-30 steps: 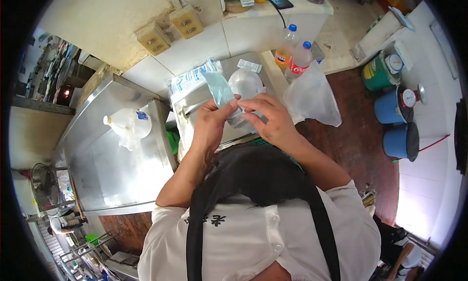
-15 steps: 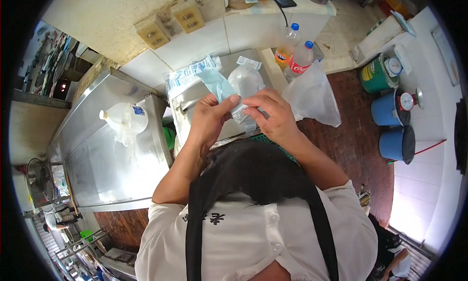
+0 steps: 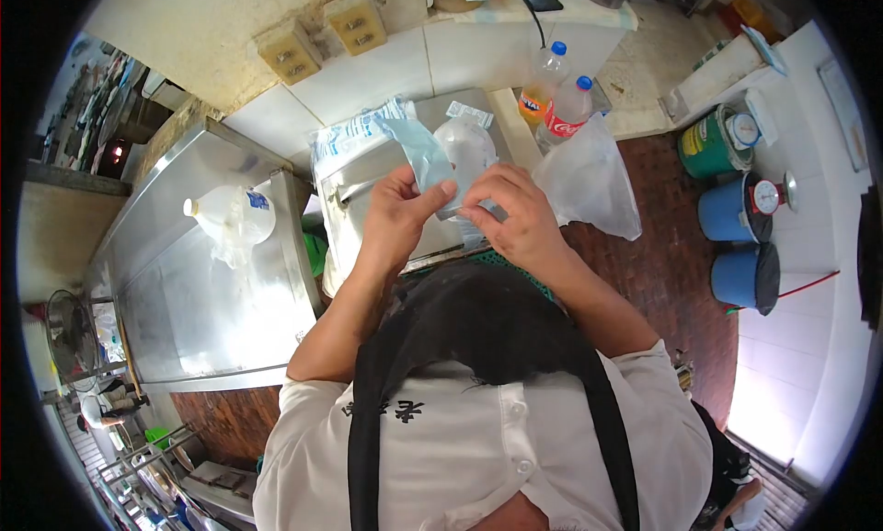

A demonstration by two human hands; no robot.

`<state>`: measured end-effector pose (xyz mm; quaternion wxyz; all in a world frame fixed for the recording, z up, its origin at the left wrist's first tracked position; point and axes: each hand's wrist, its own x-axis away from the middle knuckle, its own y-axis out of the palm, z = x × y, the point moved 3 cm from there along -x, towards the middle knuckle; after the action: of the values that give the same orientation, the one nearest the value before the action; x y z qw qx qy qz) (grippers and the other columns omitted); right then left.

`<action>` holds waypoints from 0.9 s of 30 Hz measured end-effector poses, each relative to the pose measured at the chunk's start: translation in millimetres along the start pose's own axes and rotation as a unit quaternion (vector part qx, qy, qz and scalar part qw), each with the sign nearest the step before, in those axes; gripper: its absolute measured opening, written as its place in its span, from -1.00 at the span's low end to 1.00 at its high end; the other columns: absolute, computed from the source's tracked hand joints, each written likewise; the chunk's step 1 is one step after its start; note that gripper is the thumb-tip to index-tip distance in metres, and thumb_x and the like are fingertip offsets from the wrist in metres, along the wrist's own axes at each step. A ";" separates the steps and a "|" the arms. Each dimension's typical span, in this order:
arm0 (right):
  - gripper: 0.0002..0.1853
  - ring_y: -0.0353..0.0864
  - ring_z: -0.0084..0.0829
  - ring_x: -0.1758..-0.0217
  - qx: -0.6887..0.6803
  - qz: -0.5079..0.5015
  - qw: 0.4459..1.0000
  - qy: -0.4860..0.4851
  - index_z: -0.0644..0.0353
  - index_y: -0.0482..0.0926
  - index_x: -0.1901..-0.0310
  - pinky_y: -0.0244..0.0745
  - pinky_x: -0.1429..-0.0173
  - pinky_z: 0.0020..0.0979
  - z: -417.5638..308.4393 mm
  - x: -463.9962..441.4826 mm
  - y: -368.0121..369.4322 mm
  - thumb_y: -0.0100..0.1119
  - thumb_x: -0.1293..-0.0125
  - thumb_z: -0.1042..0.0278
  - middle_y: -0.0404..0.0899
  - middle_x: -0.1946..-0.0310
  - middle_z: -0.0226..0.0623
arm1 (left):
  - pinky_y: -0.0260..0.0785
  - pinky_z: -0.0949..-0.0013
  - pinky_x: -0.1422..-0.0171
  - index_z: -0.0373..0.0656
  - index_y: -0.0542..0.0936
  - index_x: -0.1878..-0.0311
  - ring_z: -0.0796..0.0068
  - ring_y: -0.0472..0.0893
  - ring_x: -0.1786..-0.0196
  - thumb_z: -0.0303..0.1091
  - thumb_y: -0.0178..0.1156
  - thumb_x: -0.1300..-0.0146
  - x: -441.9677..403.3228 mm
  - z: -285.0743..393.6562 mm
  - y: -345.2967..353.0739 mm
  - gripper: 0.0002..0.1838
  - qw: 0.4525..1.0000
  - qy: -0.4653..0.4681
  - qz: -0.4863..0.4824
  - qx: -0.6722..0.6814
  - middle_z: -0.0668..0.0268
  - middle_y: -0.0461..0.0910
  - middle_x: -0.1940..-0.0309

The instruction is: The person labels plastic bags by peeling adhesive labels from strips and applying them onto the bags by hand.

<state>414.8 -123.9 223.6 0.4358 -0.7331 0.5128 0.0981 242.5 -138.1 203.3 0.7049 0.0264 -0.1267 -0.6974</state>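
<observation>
In front of my chest I hold a light-blue flat packet in both hands. My left hand grips its left side with the thumb laid across it. Pinched at its lower right end are the fingertips of my right hand; they partly hide that end. Just beyond lies a clear plastic container or bag, with a small printed packet behind it. A blue-printed plastic pack rests to the left on the metal-topped surface.
At left, a white plastic jug stands on a steel counter. Two soft-drink bottles, one orange and one red-labelled, stand right of my hands beside a translucent bag. Blue buckets line the right wall.
The packet has turned in my hands, and the printed white part at its lower end no longer shows. My left hand has shifted slightly; the right keeps its pinch.
</observation>
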 end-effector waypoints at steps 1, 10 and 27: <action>-0.79 0.55 -0.14 0.15 -0.012 -0.001 1.000 0.016 0.13 0.58 0.29 0.40 -0.04 -0.16 -0.2 0.9 0.7 0.42 -0.05 0.47 0.53 0.32 -0.29 | 0.43 0.50 0.02 -0.26 0.64 -0.02 0.68 0.60 0.19 -0.45 0.32 -0.30 0.4 -0.8 0.3 -0.75 1.000 0.001 -0.004 0.004 0.37 0.71 0.20; -0.84 0.55 -0.18 0.12 0.029 0.003 0.999 -0.031 0.10 0.63 0.28 0.36 -0.23 -0.10 -1.9 3.7 2.1 0.40 -0.09 0.42 0.54 0.31 -0.34 | 0.43 0.52 0.05 -0.23 0.64 0.00 0.68 0.60 0.20 -0.47 0.27 -0.32 0.7 -3.2 -0.9 -0.80 0.998 -0.021 -0.001 0.052 0.41 0.70 0.22; -0.92 0.50 -0.55 -0.02 -0.429 0.040 0.851 0.301 0.21 0.57 0.21 0.39 -0.20 -0.38 53.8 45.4 0.2 0.28 -0.35 0.45 0.54 0.07 -0.38 | 0.48 0.09 -0.20 -0.33 0.50 0.01 0.33 0.59 0.24 -0.51 0.06 -0.28 -59.5 15.7 -115.2 -0.77 0.961 0.227 0.063 0.148 0.19 0.56 0.29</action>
<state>451.6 -114.4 164.3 -0.1019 -0.8197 0.5546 0.1007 126.8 -80.0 185.3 0.7461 0.2797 -0.0666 -0.6005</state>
